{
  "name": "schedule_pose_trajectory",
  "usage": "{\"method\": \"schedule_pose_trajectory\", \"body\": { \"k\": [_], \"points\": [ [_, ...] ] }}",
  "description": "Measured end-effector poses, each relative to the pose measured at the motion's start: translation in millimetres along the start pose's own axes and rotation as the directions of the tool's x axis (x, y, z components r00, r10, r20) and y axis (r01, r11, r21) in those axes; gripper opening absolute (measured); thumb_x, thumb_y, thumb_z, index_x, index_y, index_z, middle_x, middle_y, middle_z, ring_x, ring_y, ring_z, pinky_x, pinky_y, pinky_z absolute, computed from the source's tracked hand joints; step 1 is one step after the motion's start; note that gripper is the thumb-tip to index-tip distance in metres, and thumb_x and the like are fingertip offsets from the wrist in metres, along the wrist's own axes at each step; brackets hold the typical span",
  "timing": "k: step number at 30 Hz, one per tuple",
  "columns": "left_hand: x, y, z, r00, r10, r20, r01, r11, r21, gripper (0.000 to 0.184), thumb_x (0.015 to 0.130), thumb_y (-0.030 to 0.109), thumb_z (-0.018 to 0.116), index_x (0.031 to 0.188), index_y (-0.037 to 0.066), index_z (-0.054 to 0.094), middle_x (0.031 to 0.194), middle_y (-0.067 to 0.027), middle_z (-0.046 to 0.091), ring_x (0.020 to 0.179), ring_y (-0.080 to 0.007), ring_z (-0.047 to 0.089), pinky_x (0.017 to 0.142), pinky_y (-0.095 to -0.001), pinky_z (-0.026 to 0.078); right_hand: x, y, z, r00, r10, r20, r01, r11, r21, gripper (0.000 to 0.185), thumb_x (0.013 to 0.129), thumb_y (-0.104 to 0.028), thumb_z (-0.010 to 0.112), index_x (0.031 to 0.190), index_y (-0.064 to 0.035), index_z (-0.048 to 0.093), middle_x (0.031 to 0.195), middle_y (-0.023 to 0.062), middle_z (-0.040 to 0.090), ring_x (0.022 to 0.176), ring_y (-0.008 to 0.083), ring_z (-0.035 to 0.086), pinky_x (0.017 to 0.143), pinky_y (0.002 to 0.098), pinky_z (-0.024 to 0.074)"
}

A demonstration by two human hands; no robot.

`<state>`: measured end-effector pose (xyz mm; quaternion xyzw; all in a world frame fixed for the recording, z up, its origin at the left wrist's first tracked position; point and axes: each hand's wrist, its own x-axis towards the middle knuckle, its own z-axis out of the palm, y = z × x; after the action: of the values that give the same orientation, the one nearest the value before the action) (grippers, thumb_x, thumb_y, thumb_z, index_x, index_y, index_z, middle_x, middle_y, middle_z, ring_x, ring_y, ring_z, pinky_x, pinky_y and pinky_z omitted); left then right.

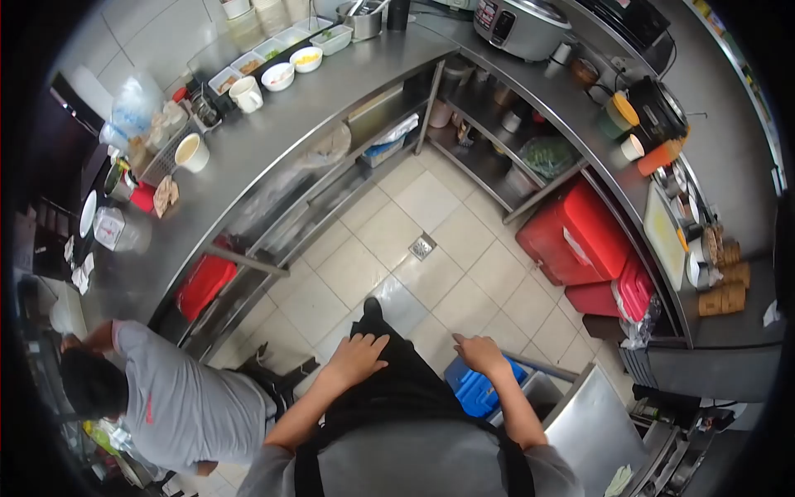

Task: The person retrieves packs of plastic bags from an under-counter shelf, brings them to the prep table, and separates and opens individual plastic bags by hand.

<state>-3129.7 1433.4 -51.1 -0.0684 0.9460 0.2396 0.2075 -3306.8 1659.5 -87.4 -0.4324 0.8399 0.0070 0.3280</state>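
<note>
My left hand (358, 360) hangs in front of my body, over the black apron (389, 381), fingers apart and nothing in them. Whether it touches the cloth I cannot tell. To the right, my right hand (480, 354) is held out above the tiled floor (397, 224), its index finger stretched and no object in it. Nearest to that hand is a blue container (479, 388), below and beside the wrist.
A co-worker in a grey shirt (195, 398) bends at the left. Steel counters (331, 91) run along the left and right. Red coolers (571, 236) stand under the right one, near a floor drain (422, 246). A rice cooker (517, 29) sits at the back.
</note>
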Motion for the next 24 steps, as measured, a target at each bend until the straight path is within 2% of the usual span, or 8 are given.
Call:
{"method": "schedule_pose_trajectory", "body": {
  "k": [4,7,10,15,18,21,22,24],
  "points": [
    [44.6,-55.2,-9.5,0.966,-0.179,0.188,0.183,0.983,-0.002,0.057,0.081,0.04,0.057,0.127,0.01,0.04,0.109,-0.0141,0.055,0.1,-0.0334,0.054,0.082,-0.0445,0.044,120.3,-12.3,-19.6,0.969,-0.2,0.147,0.22,0.967,-0.13,0.026,0.087,-0.027,0.048,0.101,-0.0063,0.056,0.077,0.0163,0.064,0.074,0.0345,0.062,0.068,0.0446,0.0481],
    [104.9,-114.0,-17.1,0.942,-0.074,0.329,0.099,0.993,-0.061,0.058,0.081,0.041,0.057,0.127,0.009,0.04,0.11,-0.0149,0.054,0.102,-0.0332,0.053,0.083,-0.0428,0.044,209.0,-19.9,6.3,0.908,-0.291,0.303,0.346,0.926,-0.149,0.025,0.086,-0.023,0.047,0.099,-0.0063,0.06,0.077,0.015,0.065,0.074,0.0317,0.064,0.069,0.0429,0.0488],
    [197.6,-192.9,-3.8,0.933,0.183,0.309,-0.061,0.929,-0.365,0.05,0.084,0.038,0.053,0.123,0.007,0.044,0.111,-0.017,0.055,0.1,-0.033,0.054,0.083,-0.0414,0.045,290.2,-26.6,-0.7,0.697,-0.144,0.703,0.171,0.985,0.032,0.023,0.082,-0.018,0.05,0.097,-0.0064,0.062,0.086,0.0152,0.065,0.083,0.0309,0.064,0.073,0.0433,0.0488],
    [360.2,-339.9,47.3,0.878,0.242,0.413,-0.076,0.922,-0.379,0.046,0.08,0.041,0.058,0.113,0.008,0.053,0.109,-0.0186,0.055,0.104,-0.0344,0.052,0.087,-0.0426,0.042,452.7,31.1,33.0,0.858,-0.111,0.501,0.157,0.986,-0.051,0.026,0.079,-0.012,0.052,0.104,-0.0066,0.061,0.109,0.0161,0.059,0.104,0.0323,0.056,0.082,0.0443,0.0467],
    [448.6,-408.8,37.6,0.907,-0.258,0.332,0.28,0.96,-0.022,0.046,0.084,0.04,0.054,0.12,0.012,0.052,0.123,-0.0155,0.048,0.114,-0.0363,0.044,0.098,-0.044,0.034,540.4,60.5,24.6,0.95,0.114,0.292,-0.17,0.969,0.176,0.028,0.08,-0.015,0.051,0.104,-0.0065,0.061,0.109,0.0167,0.06,0.102,0.0335,0.057,0.082,0.0455,0.0461],
    [503.8,-457.7,30.9,0.912,-0.394,0.109,0.409,0.869,-0.277,0.055,0.086,0.046,0.047,0.125,0.007,0.048,0.131,-0.0197,0.039,0.119,-0.0378,0.04,0.1,-0.0422,0.032,636.3,76.9,97.8,0.904,0.421,0.072,-0.339,0.604,0.721,0.027,0.081,-0.016,0.049,0.102,-0.0044,0.061,0.106,0.0175,0.061,0.098,0.0354,0.058,0.081,0.0454,0.0464],
    [522.1,-468.4,27.6,0.919,-0.374,0.125,0.39,0.815,-0.428,0.058,0.086,0.048,0.044,0.126,0.006,0.046,0.133,-0.0208,0.037,0.12,-0.0383,0.039,0.101,-0.0419,0.031,668.5,80.2,105.6,0.976,0.168,0.136,-0.213,0.859,0.466,0.031,0.086,-0.023,0.044,0.11,-0.0066,0.055,0.115,0.019,0.055,0.106,0.0361,0.053,0.09,0.0448,0.0418],
    [552.8,-478.5,25.3,0.91,-0.403,0.1,0.399,0.782,-0.479,0.062,0.088,0.051,0.039,0.129,0.006,0.043,0.134,-0.0226,0.035,0.121,-0.039,0.037,0.104,-0.041,0.027,714.5,67.7,134.6,0.988,0.156,0.014,-0.135,0.803,0.581,0.04,0.089,-0.031,0.041,0.121,-0.0074,0.046,0.126,0.0192,0.044,0.116,0.034,0.043,0.096,0.0431,0.0359]
  ]
}}
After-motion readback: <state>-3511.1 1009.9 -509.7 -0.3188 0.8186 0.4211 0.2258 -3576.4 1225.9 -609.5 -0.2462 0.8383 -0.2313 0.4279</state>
